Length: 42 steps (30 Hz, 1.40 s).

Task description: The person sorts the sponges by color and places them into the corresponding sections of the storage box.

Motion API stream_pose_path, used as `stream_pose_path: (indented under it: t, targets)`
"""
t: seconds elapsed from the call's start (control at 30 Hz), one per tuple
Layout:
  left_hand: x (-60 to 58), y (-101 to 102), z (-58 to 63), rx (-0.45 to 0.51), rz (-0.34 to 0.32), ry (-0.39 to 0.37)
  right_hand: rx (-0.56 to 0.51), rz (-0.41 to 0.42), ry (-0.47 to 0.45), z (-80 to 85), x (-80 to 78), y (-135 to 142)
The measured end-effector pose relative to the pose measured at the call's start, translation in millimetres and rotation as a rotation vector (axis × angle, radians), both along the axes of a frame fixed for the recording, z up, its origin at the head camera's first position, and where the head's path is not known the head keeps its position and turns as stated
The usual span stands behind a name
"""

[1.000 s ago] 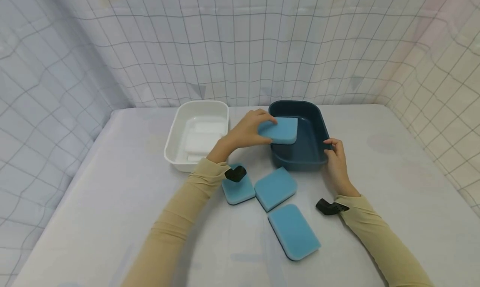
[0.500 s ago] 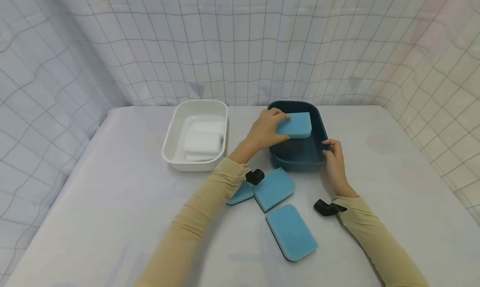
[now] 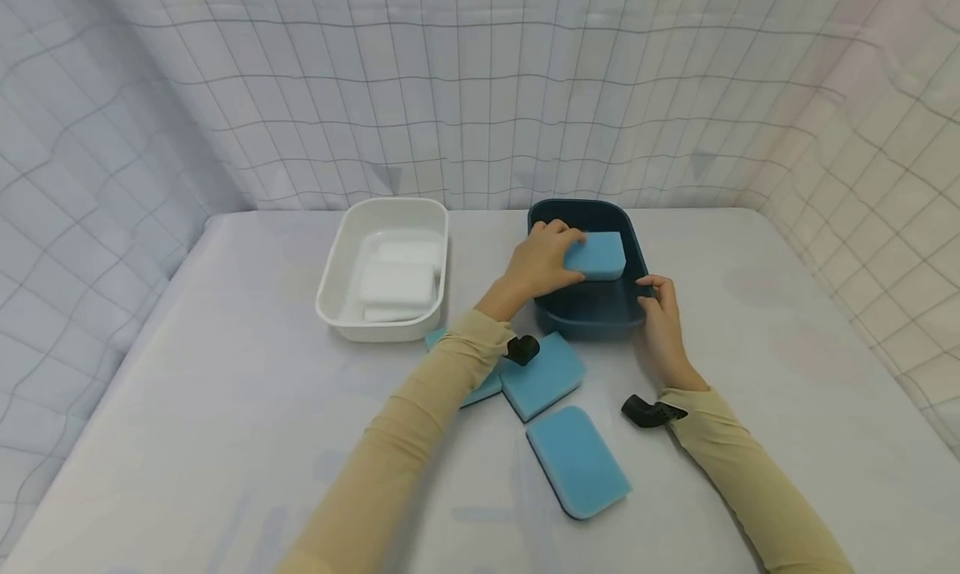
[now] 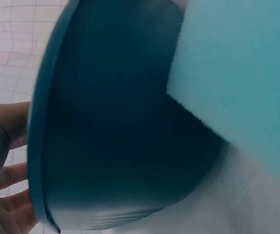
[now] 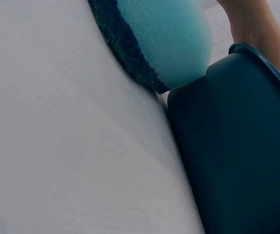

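Observation:
My left hand (image 3: 543,262) holds a light blue sponge (image 3: 602,256) between thumb and fingers, inside the outline of the dark blue plastic bin (image 3: 588,307). Its pale blue side and one corner fill the right of the left wrist view, over the bin's inner wall. At the bin's right side, my right hand (image 3: 663,324) grips the rim with thumb and fingers. Three more blue sponges with dark scouring undersides lie in front: one (image 3: 576,464) nearest me, one (image 3: 542,378) behind it, and one (image 3: 480,391) partly hidden under my left sleeve.
A white bin (image 3: 330,299) stands left of the dark one, with several white blocks (image 3: 397,285) in it. A white cloth covers the table (image 3: 187,391). Checked curtains (image 3: 480,99) close off the back and both sides. A black wrist camera (image 3: 647,411) sits on the right sleeve.
My left hand has carried the sponge rightward from the dark bin's left edge to inside its outline. The left forearm now covers more of the leftmost sponge. My right hand stays at the rim.

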<state>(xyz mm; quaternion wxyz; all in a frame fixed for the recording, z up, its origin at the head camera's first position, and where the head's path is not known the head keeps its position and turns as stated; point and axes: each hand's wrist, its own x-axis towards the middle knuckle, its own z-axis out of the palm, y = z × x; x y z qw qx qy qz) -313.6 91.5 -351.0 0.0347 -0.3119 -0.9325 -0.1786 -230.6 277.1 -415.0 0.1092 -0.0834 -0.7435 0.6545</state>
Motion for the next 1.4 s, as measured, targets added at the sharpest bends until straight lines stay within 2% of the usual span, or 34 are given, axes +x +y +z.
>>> stream_pose_path:
  t: [0.23, 0.43, 0.7, 0.93, 1.2, 1.4]
  targets:
    - [-4.3, 6, -4.2, -0.049, 0.013, -0.017, 0.006, -0.003, -0.004, -1.3, -0.8, 0]
    - [-3.3, 11, -8.3, -0.095, 0.033, -0.019, 0.006, 0.004, 0.005, -1.5, 1.1, 1]
    - [-4.2, 17, -15.0, -0.144, 0.046, 0.005, 0.005, 0.015, 0.014, -1.8, 1.3, 3]
    - [-1.5, 20, -13.2, -0.213, 0.065, 0.0, -0.011, 0.011, 0.007, -2.0, -1.5, 1]
    - [0.9, 20, -11.5, -0.215, 0.061, -0.007, -0.004, 0.017, 0.025, -1.2, 0.0, 0]
    - [-0.4, 19, -12.7, -0.163, 0.036, -0.025, 0.011, 0.005, -0.007, -0.5, 0.3, 0]
